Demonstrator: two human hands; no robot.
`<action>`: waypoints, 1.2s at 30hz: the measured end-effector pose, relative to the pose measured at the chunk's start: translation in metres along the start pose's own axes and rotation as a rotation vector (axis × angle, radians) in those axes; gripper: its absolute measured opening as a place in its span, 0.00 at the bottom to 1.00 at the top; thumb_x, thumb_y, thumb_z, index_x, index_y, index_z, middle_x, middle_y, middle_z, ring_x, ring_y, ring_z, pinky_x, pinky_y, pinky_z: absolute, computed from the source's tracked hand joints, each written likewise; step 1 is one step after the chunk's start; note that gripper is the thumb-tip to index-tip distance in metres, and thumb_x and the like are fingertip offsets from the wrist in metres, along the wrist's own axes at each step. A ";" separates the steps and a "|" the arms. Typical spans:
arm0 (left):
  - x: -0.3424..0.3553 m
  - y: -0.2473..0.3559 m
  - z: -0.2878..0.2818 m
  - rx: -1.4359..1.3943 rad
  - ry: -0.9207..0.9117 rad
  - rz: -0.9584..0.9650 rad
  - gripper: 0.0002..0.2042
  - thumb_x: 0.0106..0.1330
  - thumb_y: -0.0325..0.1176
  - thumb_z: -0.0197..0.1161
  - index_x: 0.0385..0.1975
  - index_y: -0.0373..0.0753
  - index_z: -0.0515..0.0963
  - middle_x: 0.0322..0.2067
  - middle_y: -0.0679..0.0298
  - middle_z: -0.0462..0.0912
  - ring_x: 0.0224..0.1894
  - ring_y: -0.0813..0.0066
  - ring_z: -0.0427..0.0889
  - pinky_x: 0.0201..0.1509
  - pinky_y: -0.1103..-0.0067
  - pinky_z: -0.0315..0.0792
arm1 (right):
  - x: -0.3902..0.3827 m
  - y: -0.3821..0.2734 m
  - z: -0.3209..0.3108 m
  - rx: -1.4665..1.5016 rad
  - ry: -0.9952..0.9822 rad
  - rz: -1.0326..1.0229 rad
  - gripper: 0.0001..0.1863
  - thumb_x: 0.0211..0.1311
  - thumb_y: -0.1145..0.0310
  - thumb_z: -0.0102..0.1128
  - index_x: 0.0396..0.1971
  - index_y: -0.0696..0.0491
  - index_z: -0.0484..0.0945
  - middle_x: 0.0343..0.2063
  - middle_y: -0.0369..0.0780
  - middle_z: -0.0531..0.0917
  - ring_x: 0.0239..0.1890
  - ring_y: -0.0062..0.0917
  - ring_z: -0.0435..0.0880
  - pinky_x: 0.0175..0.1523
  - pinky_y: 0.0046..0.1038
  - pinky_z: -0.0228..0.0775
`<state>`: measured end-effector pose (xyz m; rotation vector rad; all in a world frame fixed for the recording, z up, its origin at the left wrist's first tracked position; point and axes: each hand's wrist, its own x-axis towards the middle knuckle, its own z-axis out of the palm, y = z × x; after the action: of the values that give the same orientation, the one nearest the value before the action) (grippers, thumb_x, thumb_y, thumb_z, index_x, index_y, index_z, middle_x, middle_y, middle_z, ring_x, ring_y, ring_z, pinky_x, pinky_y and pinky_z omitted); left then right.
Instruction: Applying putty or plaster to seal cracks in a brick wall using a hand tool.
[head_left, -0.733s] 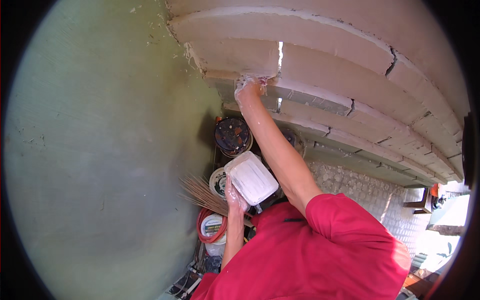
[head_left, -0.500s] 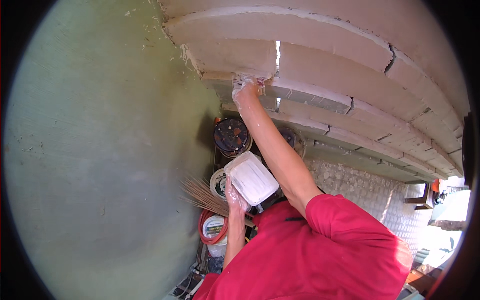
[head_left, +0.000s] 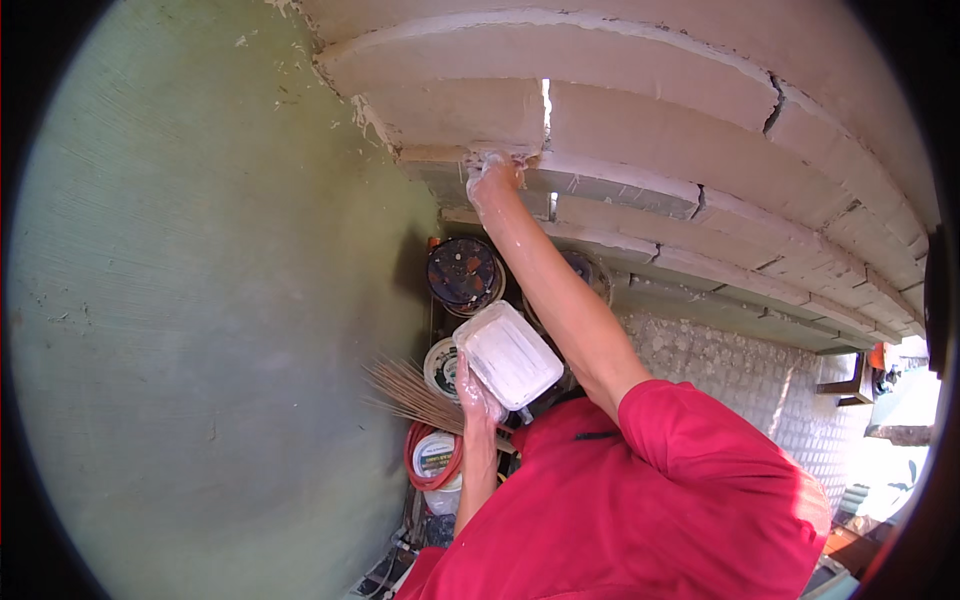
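My left hand (head_left: 477, 395), smeared with white, holds a white rectangular tub (head_left: 509, 356) from its left side and underneath. The tub's broad face is streaked white and grey. My right arm stretches up to a pale block wall (head_left: 640, 122), where my right hand (head_left: 494, 172) presses at the horizontal ledge between two courses, near the corner with the green wall (head_left: 200, 300). White paste coats that hand. Its fingers look curled, and whatever they grip is hidden. Just right of the hand, light comes through a narrow upright gap (head_left: 546, 105) between blocks.
Below stand a dark-lidded bucket (head_left: 463, 272), a white round tub (head_left: 440, 368) and another bucket with a red hose (head_left: 412, 455) looped around it. A bundle of thin sticks (head_left: 410, 392) leans beside my left hand. A wooden bench (head_left: 850, 382) stands far right on the paved floor (head_left: 700, 360).
The view has shifted slightly. My right hand has stayed at the same ledge, with a small shift of its pose. The tub remains in my left hand.
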<state>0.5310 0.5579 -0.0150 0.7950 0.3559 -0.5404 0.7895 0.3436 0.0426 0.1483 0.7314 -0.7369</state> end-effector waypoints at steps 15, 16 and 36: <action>-0.016 0.015 -0.043 -0.063 0.031 0.118 0.28 0.72 0.50 0.44 0.65 0.36 0.60 0.63 0.57 0.67 0.64 0.61 0.67 0.69 0.67 0.60 | -0.069 0.014 0.047 -0.341 -0.427 -0.451 0.13 0.50 0.82 0.54 0.37 0.57 0.68 0.27 0.39 0.76 0.23 0.24 0.77 0.22 0.26 0.69; -0.016 0.014 -0.046 -0.067 0.035 0.134 0.27 0.73 0.49 0.43 0.64 0.36 0.61 0.62 0.56 0.68 0.63 0.60 0.68 0.68 0.66 0.61 | -0.063 0.013 0.039 -0.339 -0.433 -0.452 0.13 0.50 0.82 0.54 0.37 0.57 0.68 0.27 0.39 0.76 0.23 0.24 0.77 0.22 0.26 0.69; -0.019 0.014 -0.049 -0.028 0.065 0.165 0.27 0.73 0.48 0.43 0.65 0.35 0.60 0.63 0.57 0.67 0.64 0.60 0.66 0.69 0.67 0.58 | -0.066 0.004 0.024 -0.334 -0.614 -0.559 0.09 0.50 0.82 0.53 0.30 0.53 0.73 0.21 0.33 0.75 0.20 0.19 0.74 0.21 0.24 0.65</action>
<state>0.5191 0.6085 -0.0292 0.8076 0.3532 -0.3553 0.7719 0.3751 0.1028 -0.5889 0.2872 -1.1059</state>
